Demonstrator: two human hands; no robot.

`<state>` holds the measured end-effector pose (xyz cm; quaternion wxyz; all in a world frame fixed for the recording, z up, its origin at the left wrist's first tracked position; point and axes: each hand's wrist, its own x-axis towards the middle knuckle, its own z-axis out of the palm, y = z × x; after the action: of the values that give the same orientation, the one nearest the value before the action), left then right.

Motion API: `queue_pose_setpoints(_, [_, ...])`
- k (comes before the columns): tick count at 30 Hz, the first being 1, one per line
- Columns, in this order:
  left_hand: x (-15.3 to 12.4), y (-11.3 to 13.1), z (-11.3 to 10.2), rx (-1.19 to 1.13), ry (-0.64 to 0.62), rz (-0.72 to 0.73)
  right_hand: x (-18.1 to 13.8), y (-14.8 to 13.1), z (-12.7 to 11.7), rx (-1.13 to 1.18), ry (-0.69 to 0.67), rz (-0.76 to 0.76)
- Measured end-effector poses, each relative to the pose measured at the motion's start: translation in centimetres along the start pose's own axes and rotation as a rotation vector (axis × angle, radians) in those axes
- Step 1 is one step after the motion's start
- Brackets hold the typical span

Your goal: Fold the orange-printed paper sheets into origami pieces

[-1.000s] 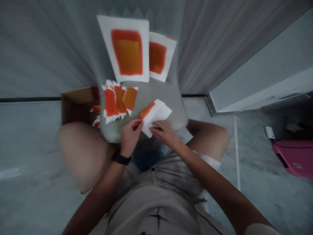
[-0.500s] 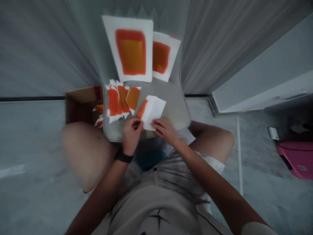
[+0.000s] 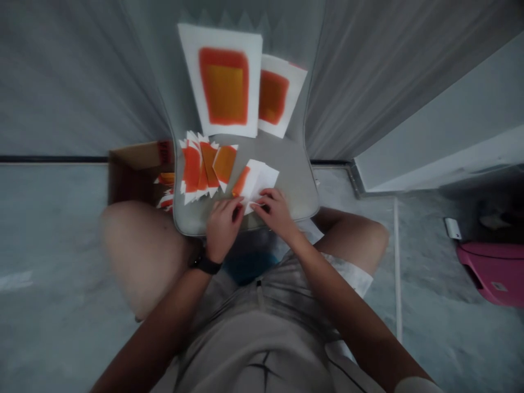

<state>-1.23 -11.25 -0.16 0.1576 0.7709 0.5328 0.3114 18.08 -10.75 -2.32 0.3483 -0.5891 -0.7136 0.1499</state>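
Note:
A partly folded white sheet of paper with an orange patch on its left side lies on the chair seat. At its near left corner, my left hand is closed in a pinch. My right hand pinches the near right edge, where a small fold stands up between thumb and finger. To the left is a fanned row of folded orange-and-white paper pieces. Behind them, against the backrest, rest a large white sheet with an orange square and a second such sheet.
A cardboard box with more orange-and-white pieces stands on the floor left of the seat. My bent knees flank the seat. A pink plastic object and a small white object lie on the floor at right.
My right hand has curled its fingers inward and lifted the near edge of the paper into a fold. My left fingers have moved slightly right along the same edge.

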Motion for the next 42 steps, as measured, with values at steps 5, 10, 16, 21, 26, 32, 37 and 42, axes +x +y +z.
queue_pose_setpoints(5, [-0.9,-0.2,-0.8,-0.017,-0.048,0.087,-0.2,0.9,-0.8,0.089,-0.054,-0.009])
queue_pose_setpoints(10, [-1.4,-0.9,-1.4,-0.068,-0.099,0.157,-0.3,2.6,-2.3,0.204,-0.227,-0.144])
queue_pose_setpoints(16, [-1.9,-1.7,-1.8,-0.084,-0.167,0.197,-0.2,2.2,-2.8,0.105,-0.279,-0.208])
queue_pose_setpoints(21, [-2.2,-2.1,-2.2,-0.097,-0.233,0.201,-0.4,1.8,-3.2,0.063,-0.309,-0.241])
queue_pose_setpoints(26, [-1.9,-2.1,-1.9,-0.089,-0.213,0.188,-0.6,2.4,-3.3,0.077,-0.35,-0.253])
queue_pose_setpoints(32, [-1.6,-1.5,-1.5,-0.076,-0.171,0.146,-0.5,1.6,-2.6,0.092,-0.234,-0.156])
queue_pose_setpoints(37, [-1.6,-0.7,-1.4,-0.035,-0.119,0.104,0.2,0.3,-1.2,0.038,-0.098,-0.017])
queue_pose_setpoints(42, [-2.0,-0.4,-1.0,0.041,-0.146,0.161,0.7,-0.6,-0.1,-0.017,-0.023,0.073])
